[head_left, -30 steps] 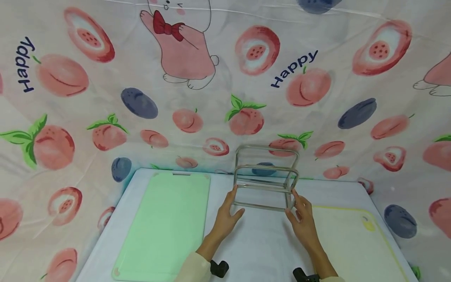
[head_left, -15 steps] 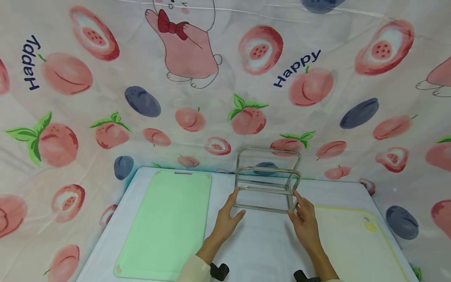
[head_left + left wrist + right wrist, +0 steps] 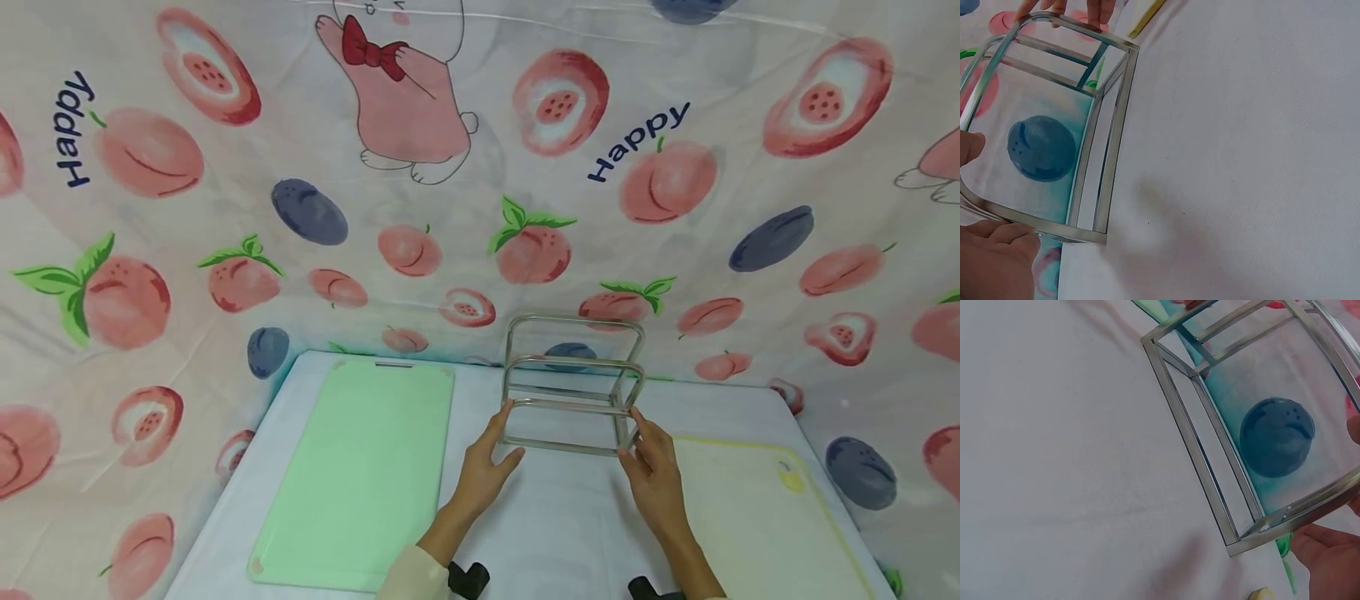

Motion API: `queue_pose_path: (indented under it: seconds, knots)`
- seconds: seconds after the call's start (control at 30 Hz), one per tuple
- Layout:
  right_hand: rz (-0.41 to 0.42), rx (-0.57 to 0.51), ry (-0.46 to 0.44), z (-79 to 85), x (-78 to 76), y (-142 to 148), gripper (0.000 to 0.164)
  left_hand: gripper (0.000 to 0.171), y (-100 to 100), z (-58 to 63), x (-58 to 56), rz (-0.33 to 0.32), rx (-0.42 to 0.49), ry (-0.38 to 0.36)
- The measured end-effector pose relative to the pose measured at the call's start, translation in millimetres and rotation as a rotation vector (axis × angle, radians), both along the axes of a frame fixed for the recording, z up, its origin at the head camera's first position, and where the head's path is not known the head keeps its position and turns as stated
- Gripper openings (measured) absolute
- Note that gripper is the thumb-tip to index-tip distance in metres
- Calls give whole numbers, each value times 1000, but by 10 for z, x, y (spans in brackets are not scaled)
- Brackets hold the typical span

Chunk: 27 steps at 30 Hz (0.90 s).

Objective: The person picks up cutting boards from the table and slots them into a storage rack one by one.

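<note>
A metal rack (image 3: 570, 407) of bent silvery rails stands on the white tabletop near the back wall. My left hand (image 3: 480, 479) lays straight fingers against the rack's left side, its thumb spread away from the rails. At the rack's right front corner my right hand (image 3: 654, 479) pinches the frame, thumb in front and fingers along the side. In the left wrist view, the rack's base rail (image 3: 1115, 150) runs along the table and the right fingertips (image 3: 1041, 6) overlap the far side rail. The right wrist view has the right fingers (image 3: 1329, 550) against the outer side.
A green cutting board (image 3: 360, 475) lies flat to the left of the rack. On the right lies a white cutting board (image 3: 742, 508) with a yellow border. Behind the table hangs a fruit-print cloth (image 3: 450, 208). Dark wrist cameras are strapped to both wrists.
The head view has shifted slightly, so the whole scene sits a little further right. Both hands stay at the same places on the rack.
</note>
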State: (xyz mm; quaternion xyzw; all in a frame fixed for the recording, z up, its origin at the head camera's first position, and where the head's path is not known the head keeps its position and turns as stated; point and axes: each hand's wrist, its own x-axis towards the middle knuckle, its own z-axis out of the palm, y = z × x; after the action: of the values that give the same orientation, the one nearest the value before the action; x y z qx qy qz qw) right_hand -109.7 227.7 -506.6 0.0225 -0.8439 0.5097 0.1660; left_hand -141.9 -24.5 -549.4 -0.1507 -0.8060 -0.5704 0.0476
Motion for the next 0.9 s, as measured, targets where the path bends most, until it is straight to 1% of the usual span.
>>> queue_pose_path:
  seconds: [0.2, 0.4, 0.63, 0.7, 0.8, 0.9]
  knots:
    - [-9, 20, -15, 20, 28, -7, 57, 73, 1, 10, 38, 9, -6, 8]
    - [-7, 9, 19, 10, 69, -20, 57, 72, 3, 55, 100, 16, -5, -3]
    - [-62, 31, 39, 8, 102, -50, 56, 71, 17, 71, 157, 23, -8, 18]
    - [-59, 18, 45, -1, 106, -50, 55, 71, 17, 81, 173, 29, -7, 17]
    - [-43, 7, 64, -61, 107, -30, 56, 70, 18, 88, 200, 37, -3, 14]
    - [-41, 17, 69, -189, 75, 13, 57, 70, 13, 93, 219, 48, -4, 18]
